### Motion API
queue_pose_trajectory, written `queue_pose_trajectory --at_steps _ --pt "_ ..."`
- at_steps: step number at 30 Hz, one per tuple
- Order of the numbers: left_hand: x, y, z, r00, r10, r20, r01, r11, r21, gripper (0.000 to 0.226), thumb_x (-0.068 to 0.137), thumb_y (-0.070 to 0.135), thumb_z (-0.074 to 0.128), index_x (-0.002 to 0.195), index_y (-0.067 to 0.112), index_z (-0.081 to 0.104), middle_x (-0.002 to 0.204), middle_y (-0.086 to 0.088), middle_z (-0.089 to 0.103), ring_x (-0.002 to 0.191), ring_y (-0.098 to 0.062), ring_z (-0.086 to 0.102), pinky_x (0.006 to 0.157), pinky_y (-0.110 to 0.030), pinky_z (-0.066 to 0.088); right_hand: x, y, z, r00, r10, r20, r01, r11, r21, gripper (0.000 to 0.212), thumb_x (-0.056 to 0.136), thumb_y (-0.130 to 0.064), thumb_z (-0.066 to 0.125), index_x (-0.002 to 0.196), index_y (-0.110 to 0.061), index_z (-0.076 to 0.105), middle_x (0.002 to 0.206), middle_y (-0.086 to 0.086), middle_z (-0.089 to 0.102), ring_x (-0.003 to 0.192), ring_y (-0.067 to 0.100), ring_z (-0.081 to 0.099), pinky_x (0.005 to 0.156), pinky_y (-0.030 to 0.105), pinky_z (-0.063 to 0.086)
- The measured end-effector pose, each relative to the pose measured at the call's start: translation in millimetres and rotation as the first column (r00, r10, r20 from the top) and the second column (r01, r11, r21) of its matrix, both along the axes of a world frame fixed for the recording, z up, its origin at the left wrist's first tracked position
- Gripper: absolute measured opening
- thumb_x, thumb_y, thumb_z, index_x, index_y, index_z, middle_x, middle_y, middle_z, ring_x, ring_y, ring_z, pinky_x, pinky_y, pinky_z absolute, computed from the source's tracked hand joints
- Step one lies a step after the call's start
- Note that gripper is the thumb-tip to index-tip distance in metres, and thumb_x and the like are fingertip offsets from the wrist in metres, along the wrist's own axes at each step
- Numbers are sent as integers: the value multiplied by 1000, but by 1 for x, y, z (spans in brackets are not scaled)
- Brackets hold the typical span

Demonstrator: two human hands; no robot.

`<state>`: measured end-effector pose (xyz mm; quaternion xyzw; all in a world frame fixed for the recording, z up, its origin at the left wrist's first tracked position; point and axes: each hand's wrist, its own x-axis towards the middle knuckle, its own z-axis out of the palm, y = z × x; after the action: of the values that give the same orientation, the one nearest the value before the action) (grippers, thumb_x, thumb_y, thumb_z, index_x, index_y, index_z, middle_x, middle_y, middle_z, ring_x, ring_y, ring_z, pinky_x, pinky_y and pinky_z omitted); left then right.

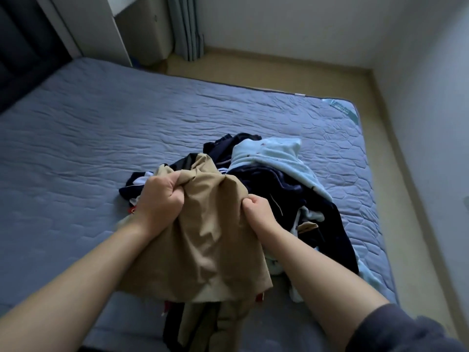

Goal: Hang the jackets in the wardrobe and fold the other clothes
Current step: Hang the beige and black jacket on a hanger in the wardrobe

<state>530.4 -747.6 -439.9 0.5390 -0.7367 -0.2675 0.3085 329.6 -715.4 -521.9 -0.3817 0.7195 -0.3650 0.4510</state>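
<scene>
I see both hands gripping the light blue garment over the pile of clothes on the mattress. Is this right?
Not quite. The head view shows the left hand and the right hand gripping the tan garment; the light blue garment lies in the pile on the mattress.

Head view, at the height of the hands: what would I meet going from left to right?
mattress → left hand → tan garment → right hand → navy garment → floor → wall
</scene>
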Motion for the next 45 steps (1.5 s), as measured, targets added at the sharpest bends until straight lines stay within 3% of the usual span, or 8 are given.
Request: queue_pose_trajectory --at_steps 9,15,21,27,32,37,40,45 --pt "26 47 -80 851 -219 478 8 915 404 54 81 11 46 124 41 57 122 2 65 111 -24 58 82 -31 49 -37 63 -35 847 326 -420 -111 881 460 26 88 -16 41 64 -13 51 92 16 65 96 34 60 74 33 42" --pt "38 60 -141 802 -323 503 -74 781 620 12 84 21 47 89 28 55 106 -2 64 96 -23 59 69 -31 43 -15 74 -76 652 627 -426 -192 680 708 31 88 -22 42 112 -14 61 119 8 62 108 28 60 86 32 48" --pt "64 22 -158 760 -171 627 -235 828 510 55 73 77 47 100 29 54 102 8 54 101 -18 54 76 -34 43 16 39 -95 694 574 -434 -266 765 587 49 86 -28 48 134 -20 42 131 7 50 119 27 51 93 37 47" --pt "95 -52 -215 862 163 480 -403 794 455 91 77 48 70 147 13 23 152 -13 27 139 -33 24 113 -44 27 49 -45 -133 808 407 -426 -326 911 252 94 80 -24 65 151 -37 4 158 12 15 140 29 28 109 39 35" --pt "90 -78 -257 906 273 324 -420 683 597 101 76 26 74 152 19 8 151 -16 30 137 -33 32 113 -39 29 61 -76 -164 825 444 -349 -369 892 262 90 80 -8 58 151 -39 13 123 14 61 108 31 60 93 33 48" --pt "82 -56 -243 947 63 315 -264 711 652 24 75 3 57 92 20 53 86 -2 56 87 -25 52 68 -27 40 72 -19 -174 324 757 -568 -569 636 522 26 84 -23 54 109 -19 60 107 9 67 102 33 62 76 33 46" --pt "85 -40 -225 989 1 147 -105 706 700 23 69 -8 48 62 14 51 62 -1 52 71 -18 48 60 -28 34 58 8 -157 136 883 -449 -584 438 684 17 86 -24 56 100 -15 60 106 10 66 100 32 63 71 32 47" --pt "77 -35 -175 989 -43 141 -71 699 711 28 71 -12 38 60 12 47 62 -5 51 70 -19 47 63 -28 32 24 14 -90 196 885 -423 -594 450 666 37 79 -17 54 109 -36 64 107 1 67 101 27 62 67 28 39"
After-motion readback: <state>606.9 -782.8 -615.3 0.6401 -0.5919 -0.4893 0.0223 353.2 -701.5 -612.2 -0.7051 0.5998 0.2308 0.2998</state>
